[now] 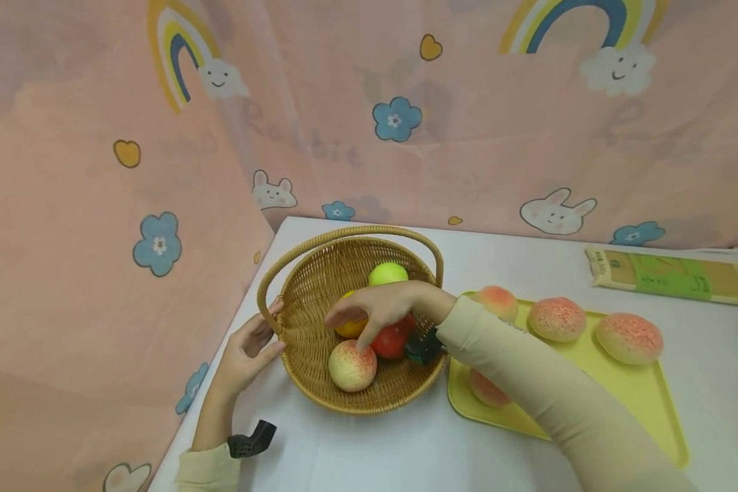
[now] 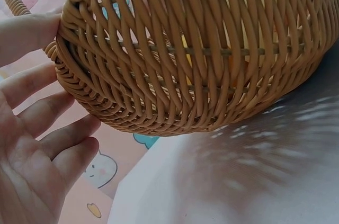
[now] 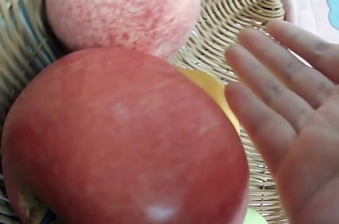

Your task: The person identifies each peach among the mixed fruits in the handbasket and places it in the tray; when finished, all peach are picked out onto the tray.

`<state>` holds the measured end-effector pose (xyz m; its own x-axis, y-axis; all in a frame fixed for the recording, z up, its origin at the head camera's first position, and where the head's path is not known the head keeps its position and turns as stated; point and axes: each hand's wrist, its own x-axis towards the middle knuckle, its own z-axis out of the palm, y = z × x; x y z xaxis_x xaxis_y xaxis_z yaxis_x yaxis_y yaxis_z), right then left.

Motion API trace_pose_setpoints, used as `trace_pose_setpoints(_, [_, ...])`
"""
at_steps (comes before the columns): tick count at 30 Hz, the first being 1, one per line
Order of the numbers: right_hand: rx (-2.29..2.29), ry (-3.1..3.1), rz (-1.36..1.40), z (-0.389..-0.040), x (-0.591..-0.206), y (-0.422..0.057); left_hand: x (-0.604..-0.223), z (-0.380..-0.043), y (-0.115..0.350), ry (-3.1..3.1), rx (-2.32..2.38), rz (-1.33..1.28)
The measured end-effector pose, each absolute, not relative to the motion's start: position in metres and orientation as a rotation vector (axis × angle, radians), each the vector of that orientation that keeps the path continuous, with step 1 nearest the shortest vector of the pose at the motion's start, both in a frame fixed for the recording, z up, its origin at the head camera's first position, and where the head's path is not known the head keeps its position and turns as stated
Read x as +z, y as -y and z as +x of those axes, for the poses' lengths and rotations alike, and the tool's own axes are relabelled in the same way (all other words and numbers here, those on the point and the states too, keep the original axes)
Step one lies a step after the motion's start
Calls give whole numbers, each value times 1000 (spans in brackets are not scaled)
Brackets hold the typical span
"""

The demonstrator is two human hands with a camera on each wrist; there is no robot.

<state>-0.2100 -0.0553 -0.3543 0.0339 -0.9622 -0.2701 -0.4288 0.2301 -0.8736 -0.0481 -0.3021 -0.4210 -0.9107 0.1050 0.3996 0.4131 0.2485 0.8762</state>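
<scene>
A wicker basket (image 1: 310,273) with an arched handle holds toy-like fruit. At its left side, by the foot of the handle, my left hand (image 1: 246,352) holds the rim between thumb and fingers. My right hand (image 1: 387,304) hovers inside the basket with fingers apart and nothing between them. Under its thumb lies a pale peach (image 1: 352,367) with a red blush. A red apple (image 3: 127,139) sits beside the peach, large in the right wrist view. An orange-yellow fruit (image 1: 349,329) is partly hidden by the hand, and a green apple (image 1: 388,273) lies behind.
Right of the basket, a yellow tray (image 1: 627,389) bears several peaches (image 1: 629,338), partly covered by my right sleeve. A flat green-and-tan package (image 1: 676,275) lies at the back right. A printed pink cloth (image 1: 357,178) hangs behind the white table (image 1: 406,451).
</scene>
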Motion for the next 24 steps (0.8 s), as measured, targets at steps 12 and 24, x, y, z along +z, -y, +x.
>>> trace_pose_setpoints(12, [-438, -1664, -1395, -204, -357, 56, -420, -49, 302, 2267, -1701, -495])
trace_pose_setpoints(24, [-335, -1695, -1431, -197, -357, 60, -421, -49, 305, 2309, -1714, -471])
